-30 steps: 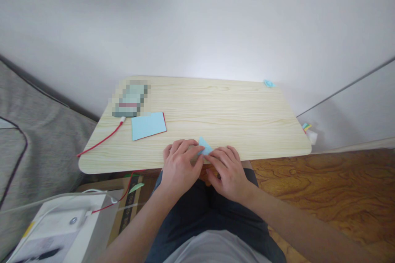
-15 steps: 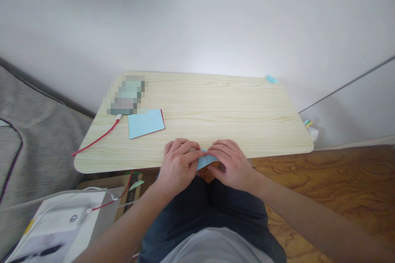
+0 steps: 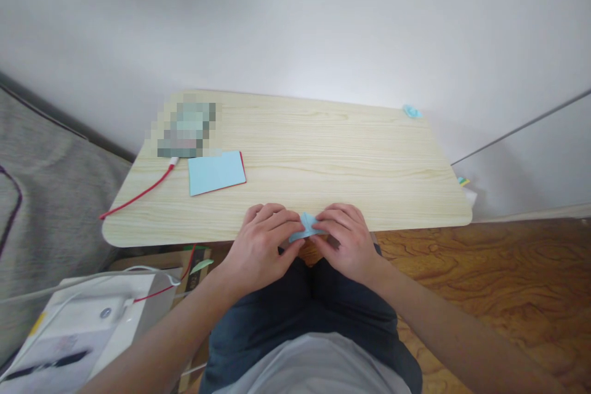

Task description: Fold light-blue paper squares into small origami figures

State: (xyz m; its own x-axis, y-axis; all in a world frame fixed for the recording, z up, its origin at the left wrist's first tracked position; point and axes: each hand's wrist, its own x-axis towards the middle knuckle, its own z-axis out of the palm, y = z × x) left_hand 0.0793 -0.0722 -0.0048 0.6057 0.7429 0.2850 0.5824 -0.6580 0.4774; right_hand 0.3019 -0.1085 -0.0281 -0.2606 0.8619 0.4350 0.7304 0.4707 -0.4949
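Between my two hands, at the table's front edge, is a small piece of folded light-blue paper (image 3: 305, 226). My left hand (image 3: 264, 245) pinches its left end, thumb below and fingers on top. The right end is gripped the same way by my right hand (image 3: 349, 240). A peak of the paper rises between the fingertips, and both ends are hidden by my fingers. To the left on the table lies a stack of light-blue paper (image 3: 217, 173) with a red edge showing underneath.
A blurred-out device (image 3: 187, 129), probably a phone, lies back left with a red cable (image 3: 143, 196) plugged in. A small folded blue paper piece (image 3: 412, 111) sits at the far right corner of the table (image 3: 323, 154). A white box (image 3: 92, 320) stands below left.
The paper has been turned or opened a little between my fingers, so a peak and crease now show. My left thumb has come into view below it. The camera view has shifted slightly.
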